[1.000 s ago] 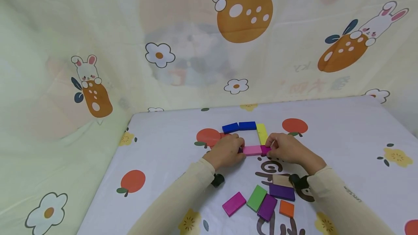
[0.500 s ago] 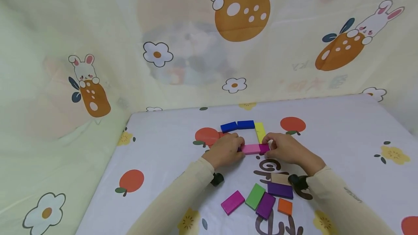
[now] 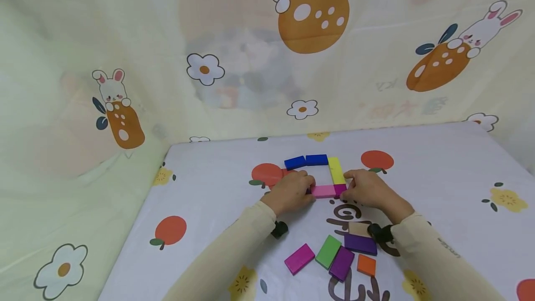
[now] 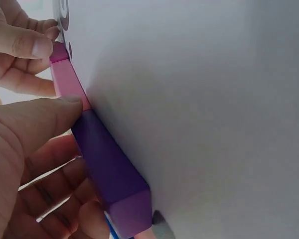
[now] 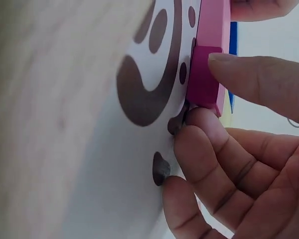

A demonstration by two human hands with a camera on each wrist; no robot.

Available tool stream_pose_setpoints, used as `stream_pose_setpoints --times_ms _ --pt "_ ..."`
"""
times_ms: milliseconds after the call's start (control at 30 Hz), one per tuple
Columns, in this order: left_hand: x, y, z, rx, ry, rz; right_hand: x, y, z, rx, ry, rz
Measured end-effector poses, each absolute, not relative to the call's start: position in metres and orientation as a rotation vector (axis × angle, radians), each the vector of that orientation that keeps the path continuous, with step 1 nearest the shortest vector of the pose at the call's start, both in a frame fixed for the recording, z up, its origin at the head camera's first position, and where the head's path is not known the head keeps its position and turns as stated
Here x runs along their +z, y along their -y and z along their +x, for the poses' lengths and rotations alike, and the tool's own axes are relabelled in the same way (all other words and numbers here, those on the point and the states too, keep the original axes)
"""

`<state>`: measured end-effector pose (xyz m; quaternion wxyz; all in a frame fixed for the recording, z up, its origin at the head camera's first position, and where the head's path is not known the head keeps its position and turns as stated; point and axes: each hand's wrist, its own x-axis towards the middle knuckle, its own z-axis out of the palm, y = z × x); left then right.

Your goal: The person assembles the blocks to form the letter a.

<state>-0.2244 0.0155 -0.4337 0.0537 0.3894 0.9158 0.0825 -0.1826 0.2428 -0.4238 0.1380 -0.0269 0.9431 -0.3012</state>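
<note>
A pink block (image 3: 323,192) and a short magenta block (image 3: 340,190) lie end to end on the cloth-covered table. In the left wrist view a long dark purple block (image 4: 107,154) continues that row. My left hand (image 3: 290,193) holds the purple block, its thumb at the seam with the pink one and fingers behind. In the head view that hand covers most of the purple block. My right hand (image 3: 371,190) pinches the magenta block, with the thumb (image 5: 259,82) on its face and a finger at its end. A yellow block (image 3: 336,171) meets the magenta one.
Two blue blocks (image 3: 316,160) form the far side of the outline. Loose nearby lie a magenta block (image 3: 299,259), a green block (image 3: 328,251), purple blocks (image 3: 342,264), an orange block (image 3: 366,265) and a tan block (image 3: 358,229). A printed cloth (image 3: 246,120) hangs behind.
My right fingers have shifted slightly right, uncovering the near end of the yellow block beside the magenta one. The left hand stays nearly in place.
</note>
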Motion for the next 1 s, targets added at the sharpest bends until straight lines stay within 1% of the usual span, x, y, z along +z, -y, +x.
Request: stream_pose_setpoints --times_ms 100,167,300,400,533,633,767,1000 --pt "-0.431 -0.010 -0.217 0.275 -2.806 1.165 -0.421 -0.240 -0.173 -0.840 -2.755 -0.095" --pt "-0.426 -0.001 -0.205 0.313 -2.799 1.155 -0.416 -0.237 -0.162 -0.834 -2.771 -0.152" --pt "-0.418 0.020 -0.169 0.338 -2.676 1.134 -0.413 -0.226 -0.136 -0.873 -2.738 -0.374" --pt "-0.419 0.033 -0.141 0.299 -2.573 1.150 -0.417 -0.216 -0.120 -0.834 -2.692 -0.534" --pt "-0.424 0.041 -0.119 0.235 -2.558 1.192 -0.422 -0.206 -0.106 -0.753 -2.686 -0.666" --pt "-0.426 0.043 -0.113 0.218 -2.581 1.173 -0.423 -0.201 -0.101 -0.733 -2.692 -0.692" --pt "-0.429 0.045 -0.113 0.261 -2.592 1.090 -0.425 -0.197 -0.098 -0.719 -2.684 -0.683" --pt "-0.434 0.051 -0.130 0.404 -2.718 0.897 -0.423 -0.193 -0.097 -0.667 -2.688 -0.643"
